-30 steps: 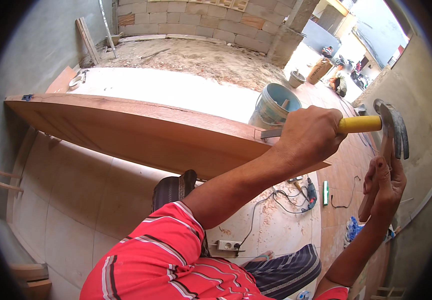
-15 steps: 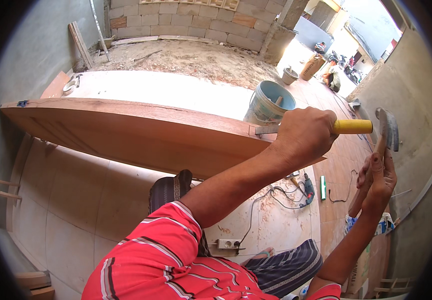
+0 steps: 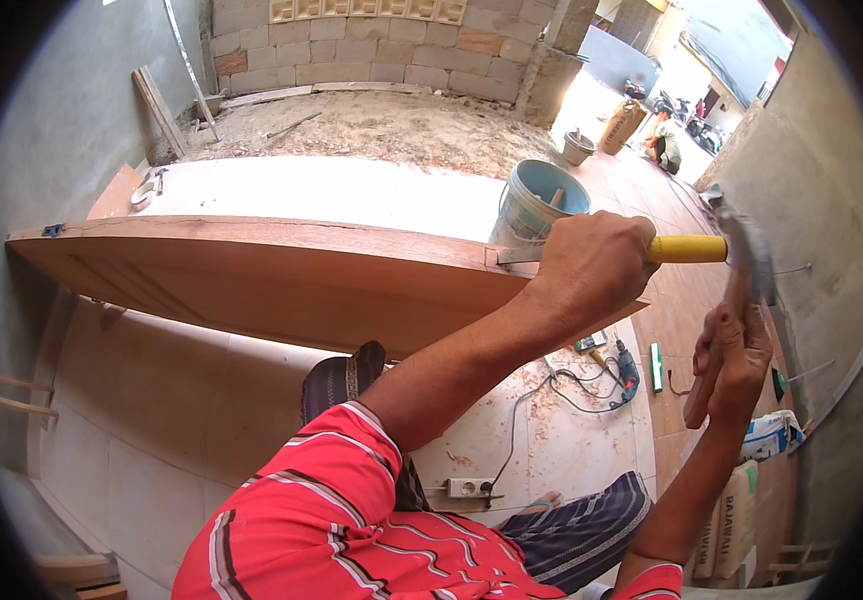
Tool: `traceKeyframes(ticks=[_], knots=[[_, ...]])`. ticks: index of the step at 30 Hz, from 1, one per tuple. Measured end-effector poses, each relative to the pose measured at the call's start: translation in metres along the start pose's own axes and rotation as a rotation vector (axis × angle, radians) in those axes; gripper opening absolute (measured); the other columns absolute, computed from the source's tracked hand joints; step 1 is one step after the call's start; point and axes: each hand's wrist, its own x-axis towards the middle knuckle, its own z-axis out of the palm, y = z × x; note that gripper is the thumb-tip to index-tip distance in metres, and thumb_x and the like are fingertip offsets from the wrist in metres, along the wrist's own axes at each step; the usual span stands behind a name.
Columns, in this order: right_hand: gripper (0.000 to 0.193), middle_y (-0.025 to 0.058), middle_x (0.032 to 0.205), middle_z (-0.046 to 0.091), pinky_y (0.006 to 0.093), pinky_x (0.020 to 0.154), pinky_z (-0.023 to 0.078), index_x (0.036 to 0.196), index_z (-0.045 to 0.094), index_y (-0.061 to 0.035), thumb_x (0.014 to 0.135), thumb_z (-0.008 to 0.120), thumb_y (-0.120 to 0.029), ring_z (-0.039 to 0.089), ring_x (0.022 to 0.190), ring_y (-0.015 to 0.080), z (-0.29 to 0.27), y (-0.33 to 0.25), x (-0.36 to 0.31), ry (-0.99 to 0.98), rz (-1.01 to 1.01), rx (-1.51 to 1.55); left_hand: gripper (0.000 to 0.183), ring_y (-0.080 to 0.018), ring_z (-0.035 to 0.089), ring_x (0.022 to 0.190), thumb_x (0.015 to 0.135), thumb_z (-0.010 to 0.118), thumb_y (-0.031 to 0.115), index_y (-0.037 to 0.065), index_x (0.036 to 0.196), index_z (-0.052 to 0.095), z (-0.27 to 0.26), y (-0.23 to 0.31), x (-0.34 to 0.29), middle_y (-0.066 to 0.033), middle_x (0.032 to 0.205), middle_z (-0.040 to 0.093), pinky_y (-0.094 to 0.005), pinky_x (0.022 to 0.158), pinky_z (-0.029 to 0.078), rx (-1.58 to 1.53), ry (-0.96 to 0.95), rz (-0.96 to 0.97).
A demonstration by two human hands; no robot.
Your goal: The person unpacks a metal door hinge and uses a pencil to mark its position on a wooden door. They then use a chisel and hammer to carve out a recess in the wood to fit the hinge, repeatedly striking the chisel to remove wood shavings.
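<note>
My left hand (image 3: 597,255) is closed around a chisel (image 3: 689,249) with a yellow handle. Its flat metal blade lies along the top edge of a wooden door panel (image 3: 282,232), near the panel's right end. My right hand (image 3: 737,350) grips the wooden handle of a hammer (image 3: 747,245), whose head is smeared by motion at the butt of the chisel handle. Whether the two touch cannot be made out. The door stands on its long edge, with a small dark blue piece (image 3: 53,231) at its far left end.
Behind the door stands a light blue bucket (image 3: 550,190). A corded drill (image 3: 629,372) lies among wood shavings, and a power strip (image 3: 470,488) is near my legs. Bags (image 3: 735,520) rest by the right wall. Another person (image 3: 666,140) crouches far off at the upper right.
The hammer has swung left, its head now at the chisel's butt end. My left hand keeps its hold on the chisel, and the view has shifted slightly.
</note>
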Motion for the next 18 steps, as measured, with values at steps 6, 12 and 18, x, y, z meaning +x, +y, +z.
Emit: traceKeyframes(ticks=[6, 12, 18], knots=[[0.028, 0.0015, 0.076, 0.056, 0.0236, 0.045, 0.041, 0.114, 0.060, -0.0051, 0.106, 0.065, -0.031, 0.051, 0.052, 0.0081, 0.014, -0.009, -0.002, 0.117, 0.025, 0.090, 0.026, -0.0332, 0.071, 0.069, 0.094, 0.075, 0.034, 0.009, 0.089, 0.074, -0.001, -0.004, 0.000, -0.0120, 0.073, 0.071, -0.0459, 0.063, 0.054, 0.006, 0.033, -0.010], [0.024, 0.0013, 0.076, 0.059, 0.0230, 0.047, 0.040, 0.105, 0.063, -0.0039, 0.105, 0.067, -0.028, 0.052, 0.054, 0.0083, -0.003, -0.004, -0.001, -0.115, 0.022, -0.118, 0.025, -0.0332, 0.071, 0.069, 0.094, 0.074, 0.034, 0.009, 0.090, 0.075, -0.004, -0.004, 0.001, -0.0121, 0.072, 0.071, -0.0466, 0.065, 0.054, -0.019, -0.013, -0.029], [0.025, 0.0006, 0.074, 0.059, 0.0228, 0.047, 0.040, 0.106, 0.064, -0.0045, 0.104, 0.068, -0.029, 0.052, 0.053, 0.0079, 0.008, 0.001, -0.005, -0.071, 0.026, -0.100, 0.026, -0.0333, 0.072, 0.070, 0.093, 0.075, 0.035, 0.010, 0.089, 0.075, -0.003, -0.004, 0.002, -0.0124, 0.073, 0.072, -0.0468, 0.066, 0.054, -0.023, -0.004, -0.034]])
